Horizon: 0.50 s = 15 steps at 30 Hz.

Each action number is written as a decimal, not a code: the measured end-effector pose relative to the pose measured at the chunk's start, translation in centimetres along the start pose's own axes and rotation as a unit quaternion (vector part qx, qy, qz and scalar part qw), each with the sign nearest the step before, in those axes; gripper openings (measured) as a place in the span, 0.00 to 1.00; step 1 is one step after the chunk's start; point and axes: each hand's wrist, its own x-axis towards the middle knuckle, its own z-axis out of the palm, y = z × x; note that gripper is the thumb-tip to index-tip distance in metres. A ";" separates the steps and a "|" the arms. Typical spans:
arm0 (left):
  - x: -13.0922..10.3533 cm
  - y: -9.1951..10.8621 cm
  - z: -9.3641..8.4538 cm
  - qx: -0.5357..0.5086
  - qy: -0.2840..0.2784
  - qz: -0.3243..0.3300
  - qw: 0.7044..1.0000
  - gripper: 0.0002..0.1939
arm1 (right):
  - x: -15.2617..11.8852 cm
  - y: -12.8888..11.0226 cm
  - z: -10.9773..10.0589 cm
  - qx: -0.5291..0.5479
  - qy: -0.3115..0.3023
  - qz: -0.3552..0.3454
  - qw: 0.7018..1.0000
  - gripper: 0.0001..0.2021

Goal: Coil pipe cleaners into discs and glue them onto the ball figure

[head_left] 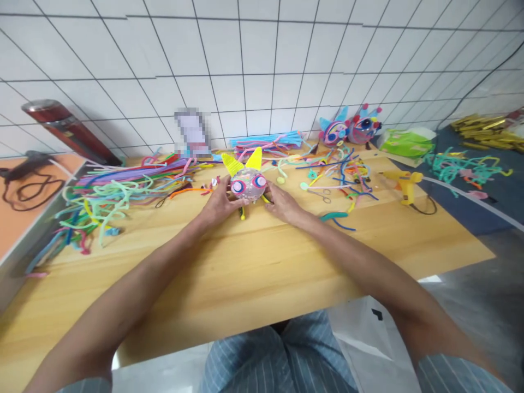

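A round, glittery craft figure [248,186] stands out at the middle of the wooden table, with two pointed yellow ears and pink-and-blue disc eyes facing me. My left hand [220,206] grips its left side, thumb along the bottom edge. From the other side my right hand [283,204] holds it, the fingertips partly hidden behind it. Below the figure, a short yellow-and-black piece [243,213] hangs down or lies on the table; which of the two I cannot tell.
Loose pipe cleaners [102,194] heap at the left. Behind lie blue and pink pipe cleaners [268,141]. To the right are scissors [325,196], a yellow glue gun [406,186] with a cord, and two finished-looking figures [334,131]. A dark red flask [69,131] leans by the wall.
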 end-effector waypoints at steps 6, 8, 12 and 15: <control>-0.5 -1.0 1.4 0.052 0.047 0.034 0.997 0.39 | -0.3 0.6 0.5 -0.027 0.049 0.019 0.998 0.33; -0.7 -1.3 1.3 0.086 0.051 0.029 0.995 0.37 | -0.4 0.7 0.7 -0.039 0.059 0.012 0.997 0.30; -0.7 -1.6 0.5 0.103 0.020 0.027 0.994 0.31 | -0.7 0.5 0.7 -0.076 0.070 0.020 0.994 0.31; -0.1 -1.6 -0.2 0.095 -0.014 0.031 0.995 0.33 | -0.9 0.4 0.5 -0.091 0.077 0.025 0.993 0.32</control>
